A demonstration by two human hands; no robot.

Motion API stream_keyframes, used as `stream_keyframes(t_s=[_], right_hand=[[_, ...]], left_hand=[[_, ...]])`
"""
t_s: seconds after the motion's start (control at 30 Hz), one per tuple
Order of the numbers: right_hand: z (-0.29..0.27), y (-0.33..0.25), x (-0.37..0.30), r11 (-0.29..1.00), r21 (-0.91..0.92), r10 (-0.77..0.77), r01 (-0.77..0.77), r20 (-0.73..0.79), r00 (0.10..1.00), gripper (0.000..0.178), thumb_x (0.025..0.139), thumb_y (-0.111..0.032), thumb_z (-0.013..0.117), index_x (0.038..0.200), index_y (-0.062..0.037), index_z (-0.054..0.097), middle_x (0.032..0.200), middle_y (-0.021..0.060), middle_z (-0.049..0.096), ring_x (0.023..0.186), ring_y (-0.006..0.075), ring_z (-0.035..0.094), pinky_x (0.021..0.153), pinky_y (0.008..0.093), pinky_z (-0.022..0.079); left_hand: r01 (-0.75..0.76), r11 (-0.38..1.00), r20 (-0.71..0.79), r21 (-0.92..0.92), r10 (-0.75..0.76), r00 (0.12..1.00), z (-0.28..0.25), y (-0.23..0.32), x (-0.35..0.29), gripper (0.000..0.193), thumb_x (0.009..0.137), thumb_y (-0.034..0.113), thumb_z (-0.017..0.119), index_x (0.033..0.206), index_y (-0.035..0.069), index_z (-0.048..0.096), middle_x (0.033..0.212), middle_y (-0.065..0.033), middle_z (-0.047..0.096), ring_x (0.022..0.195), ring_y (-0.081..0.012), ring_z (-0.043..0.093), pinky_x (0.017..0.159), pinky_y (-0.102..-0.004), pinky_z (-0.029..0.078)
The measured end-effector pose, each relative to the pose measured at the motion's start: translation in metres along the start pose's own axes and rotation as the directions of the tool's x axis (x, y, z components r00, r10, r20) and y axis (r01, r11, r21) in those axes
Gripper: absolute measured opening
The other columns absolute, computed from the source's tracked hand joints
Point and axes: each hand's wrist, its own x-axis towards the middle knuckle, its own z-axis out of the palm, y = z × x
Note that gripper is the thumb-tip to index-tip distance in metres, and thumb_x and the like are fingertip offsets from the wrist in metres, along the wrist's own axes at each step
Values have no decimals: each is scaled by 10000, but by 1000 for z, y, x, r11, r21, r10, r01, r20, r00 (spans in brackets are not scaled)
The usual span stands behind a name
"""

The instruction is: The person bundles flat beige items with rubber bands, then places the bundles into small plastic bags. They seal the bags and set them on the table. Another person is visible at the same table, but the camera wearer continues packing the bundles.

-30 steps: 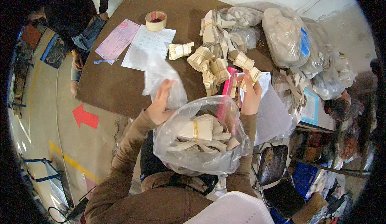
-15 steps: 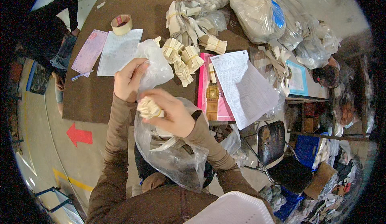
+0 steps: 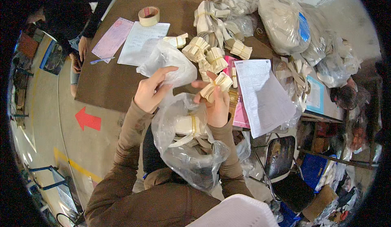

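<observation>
At the centre of the frame we see the right hand (image 3: 218, 102) closed around a small bundle of cream-coloured strips (image 3: 218, 84), its fingers wrapped about the lower end so that the banded top stands just above them. The left hand (image 3: 150, 91) sits a little to the left of centre, its fingers pinched on the rim of a small clear plastic bag (image 3: 167, 62), whose crumpled upper part billows toward the top of the frame. The two hands are near each other but apart.

Below both hands, in the lower middle, a larger clear bag (image 3: 191, 145) hangs against the person's lap, and we make out more banded cream bundles inside it.

The brown table (image 3: 110, 84) fills the upper half. A loose heap of similar bundles (image 3: 207, 53) lies on it just above the hands. At upper left rest a roll of tape (image 3: 149, 16), a white form (image 3: 140, 41) and a pink sheet (image 3: 112, 37); a pen (image 3: 101, 60) lies just below the pink sheet. Right of centre a printed white sheet (image 3: 262, 94) overlaps a pink folder (image 3: 241, 117). Full clear sacks (image 3: 285, 19) crowd the upper right. Another person's dark sleeve (image 3: 85, 7) reaches in at the upper left corner, and a red arrow (image 3: 89, 120) marks the floor at left.
</observation>
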Motion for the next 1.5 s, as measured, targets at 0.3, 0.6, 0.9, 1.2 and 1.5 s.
stream_keyframes(t_s=[0.3,0.6,0.9,1.2,1.5], right_hand=[[-9,14,0,949,-287,-156,133,-59,986,349,863,-62,632,1192,18,547,917,22,594,780,86,527,690,236,428],[5,2,13,877,-459,-160,143,2,987,359,793,-16,693,1135,5,587,937,38,625,865,121,586,800,256,459],[8,-25,106,449,-771,-300,452,346,889,483,746,-38,684,1206,-38,538,1091,128,581,935,223,592,759,314,485],[-9,15,162,705,-635,-219,314,226,949,221,891,-109,617,1073,15,627,988,70,633,864,128,576,750,253,462],[-24,29,162,634,-756,-175,162,64,982,255,937,-166,538,1057,37,633,862,95,677,795,117,599,722,275,480]], left_hand=[[-213,927,-320,310,312,894,0,-8,3,178,777,-49,587,916,33,662,1001,-110,626,930,-258,595,766,-328,479],[-402,864,-71,-305,400,914,12,1,28,333,819,-23,584,1151,-4,558,1203,-143,549,1158,-268,513,972,-343,404],[-386,821,-136,-421,363,922,29,-3,104,467,798,132,712,1211,-10,546,1218,-121,558,1122,-216,541,969,-339,414],[-126,349,-132,-928,7,991,67,-87,139,407,921,140,573,1285,-30,506,1177,-95,613,1075,-161,574,956,-313,437],[60,551,-31,-832,-154,988,93,-86,135,319,849,89,692,1135,-3,587,1040,-29,636,932,-104,587,848,-265,477]])
